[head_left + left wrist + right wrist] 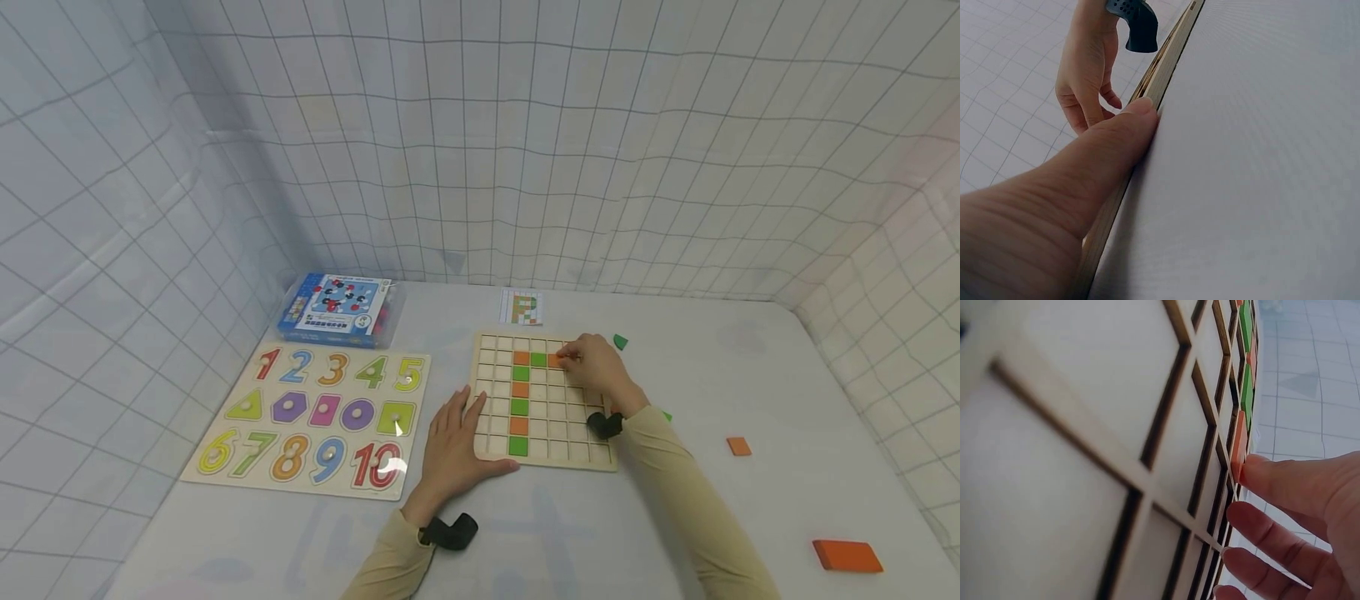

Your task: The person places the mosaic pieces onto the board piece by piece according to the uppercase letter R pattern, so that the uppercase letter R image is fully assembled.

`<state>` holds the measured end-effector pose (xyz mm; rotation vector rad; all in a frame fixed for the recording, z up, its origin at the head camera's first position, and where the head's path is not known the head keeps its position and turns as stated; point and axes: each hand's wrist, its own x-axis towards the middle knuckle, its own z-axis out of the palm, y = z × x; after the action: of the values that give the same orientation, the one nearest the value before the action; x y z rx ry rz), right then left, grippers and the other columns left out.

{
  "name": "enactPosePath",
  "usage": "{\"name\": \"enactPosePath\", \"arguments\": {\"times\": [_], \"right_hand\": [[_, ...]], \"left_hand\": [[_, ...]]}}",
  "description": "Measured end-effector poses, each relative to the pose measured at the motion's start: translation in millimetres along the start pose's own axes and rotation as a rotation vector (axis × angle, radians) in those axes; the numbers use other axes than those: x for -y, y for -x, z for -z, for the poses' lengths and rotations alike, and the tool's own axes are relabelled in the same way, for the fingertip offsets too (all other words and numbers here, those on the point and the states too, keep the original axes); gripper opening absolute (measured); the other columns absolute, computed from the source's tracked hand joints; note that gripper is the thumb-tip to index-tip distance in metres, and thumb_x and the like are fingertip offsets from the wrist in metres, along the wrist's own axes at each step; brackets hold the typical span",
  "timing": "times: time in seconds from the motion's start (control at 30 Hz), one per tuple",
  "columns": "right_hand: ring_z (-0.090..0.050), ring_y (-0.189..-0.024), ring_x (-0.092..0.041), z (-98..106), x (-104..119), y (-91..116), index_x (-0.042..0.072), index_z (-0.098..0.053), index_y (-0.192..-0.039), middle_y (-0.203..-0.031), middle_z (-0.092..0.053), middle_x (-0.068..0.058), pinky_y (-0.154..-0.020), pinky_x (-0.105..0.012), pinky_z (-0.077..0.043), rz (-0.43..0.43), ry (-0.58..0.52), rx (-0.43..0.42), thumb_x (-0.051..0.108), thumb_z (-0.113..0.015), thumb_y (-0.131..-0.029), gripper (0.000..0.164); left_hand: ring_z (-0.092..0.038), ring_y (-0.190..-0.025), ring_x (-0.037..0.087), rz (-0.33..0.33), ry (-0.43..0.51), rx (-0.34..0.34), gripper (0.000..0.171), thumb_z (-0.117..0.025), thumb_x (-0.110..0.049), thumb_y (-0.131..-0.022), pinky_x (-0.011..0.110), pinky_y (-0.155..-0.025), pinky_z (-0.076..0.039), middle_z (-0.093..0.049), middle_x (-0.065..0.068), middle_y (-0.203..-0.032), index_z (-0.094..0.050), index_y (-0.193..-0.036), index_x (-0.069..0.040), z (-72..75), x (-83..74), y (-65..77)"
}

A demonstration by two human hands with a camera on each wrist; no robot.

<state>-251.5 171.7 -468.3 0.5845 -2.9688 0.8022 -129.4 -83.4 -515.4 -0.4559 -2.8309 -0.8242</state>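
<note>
A wooden grid board (551, 464) lies on the table, with orange and green square tiles in several of its cells. They form a column and a short row at the top. My right hand (597, 367) is over the board's upper right, pinching an orange tile (555, 361) at the row's right end. In the right wrist view that orange tile (1239, 447) sits at the grid, a fingertip against its edge. My left hand (452, 446) rests at the board's lower left corner, fingers extended along the left side. Its thumb (1116, 134) lies against the board's front edge (1169, 62).
A number and shape puzzle board (303, 417) lies left, below a boxed set (341, 308). Behind the grid board is a pattern card (521, 307). To the right are a green piece (620, 342), an orange tile (738, 447) and an orange block (847, 556).
</note>
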Motion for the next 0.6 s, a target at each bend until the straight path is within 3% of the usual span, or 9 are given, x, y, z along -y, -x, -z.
{"name": "enactPosePath", "arguments": {"times": [0.13, 0.3, 0.6], "right_hand": [[-0.058, -0.084, -0.024, 0.0, -5.9, -2.4, 0.004, -0.074, -0.102, -0.096, -0.067, -0.009, -0.071, -0.039, -0.048, -0.006, -0.034, 0.008, 0.013, -0.065, -0.091, 0.017], [-0.056, -0.091, -0.028, 7.1, -15.7, -2.6, 0.003, -0.073, -0.104, -0.104, -0.067, -0.012, -0.076, -0.044, -0.048, -0.023, -0.081, -0.043, 0.016, -0.063, -0.093, 0.020], [-0.053, -0.089, -0.032, 24.1, -39.5, -0.8, 0.000, -0.069, -0.110, -0.110, -0.065, -0.019, -0.073, -0.046, -0.045, -0.058, -0.036, -0.151, 0.013, -0.062, -0.092, 0.023]], "left_hand": [[-0.018, -0.139, 0.032, 0.017, 0.001, 0.021, 0.109, -0.075, -0.065, -0.062, 0.049, -0.109, -0.017, -0.024, 0.016, -0.151, -0.036, -0.146, -0.007, 0.2, 0.1, -0.1], [-0.018, -0.139, 0.032, 0.012, -0.006, 0.016, 0.110, -0.075, -0.066, -0.062, 0.049, -0.109, -0.017, -0.025, 0.016, -0.151, -0.036, -0.146, -0.008, -0.6, 0.5, -0.3], [-0.018, -0.138, 0.032, 0.010, -0.018, 0.015, 0.110, -0.075, -0.066, -0.062, 0.049, -0.109, -0.017, -0.025, 0.016, -0.151, -0.035, -0.146, -0.008, -1.3, 1.6, -0.5]]}}
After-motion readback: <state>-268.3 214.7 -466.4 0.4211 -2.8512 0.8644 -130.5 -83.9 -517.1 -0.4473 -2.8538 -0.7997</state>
